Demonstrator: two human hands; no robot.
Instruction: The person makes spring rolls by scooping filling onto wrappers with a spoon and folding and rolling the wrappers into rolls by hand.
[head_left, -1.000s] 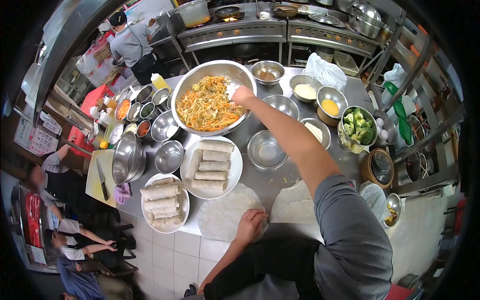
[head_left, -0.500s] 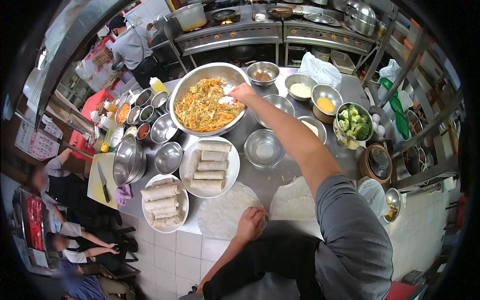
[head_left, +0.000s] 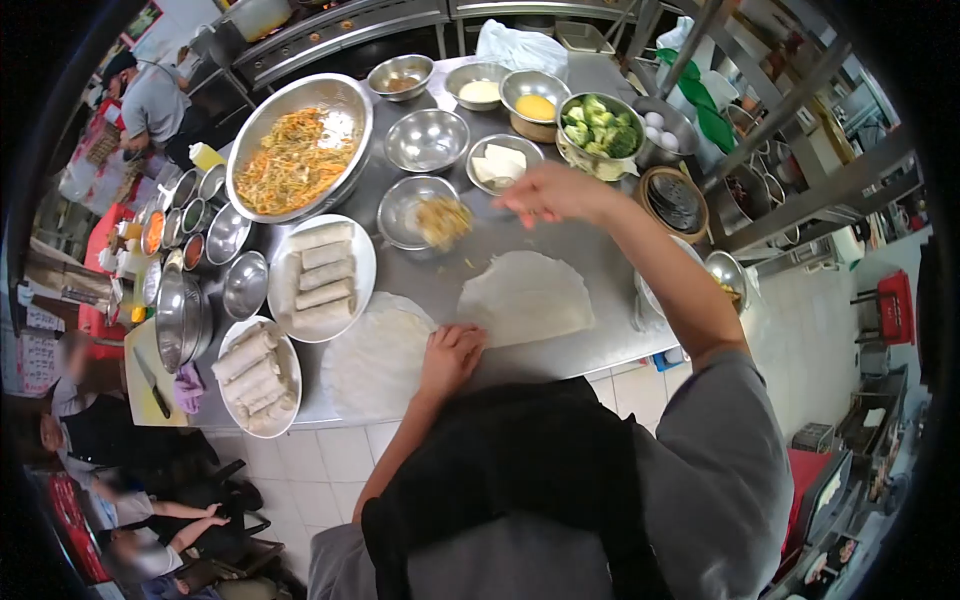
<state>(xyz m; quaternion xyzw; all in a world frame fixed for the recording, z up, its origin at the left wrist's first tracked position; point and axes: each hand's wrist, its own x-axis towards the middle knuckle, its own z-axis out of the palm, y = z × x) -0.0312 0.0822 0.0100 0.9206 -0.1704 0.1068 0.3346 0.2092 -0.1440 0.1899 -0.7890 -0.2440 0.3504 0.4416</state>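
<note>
My right hand [head_left: 560, 195] is closed around what looks like a metal spoon, blurred by motion. A heap of shredded noodle-and-vegetable filling [head_left: 443, 222] hangs at its end, over the right side of a small steel bowl [head_left: 400, 213]. Below my right hand, a thin round wrapper [head_left: 525, 298] lies flat on the steel table. My left hand [head_left: 453, 355] rests palm down, fingers slightly bent, at the right edge of a second wrapper [head_left: 372, 355]. More filling [head_left: 295, 160] fills part of the large steel bowl [head_left: 240, 190] at upper left.
Rolled wrappers lie on two white plates [head_left: 365, 285] at left. Bowls of broccoli [head_left: 602, 128], yellow liquid [head_left: 536, 107], white slabs [head_left: 500, 162] and eggs [head_left: 655, 130] line the far right. A knife [head_left: 152, 385] lies on a cutting board [head_left: 135, 350]. Other people stand and sit at left.
My right hand has left the large bowl and moved right and toward me, carrying filling. My view has shifted right. My left hand stays by the wrapper's edge.
</note>
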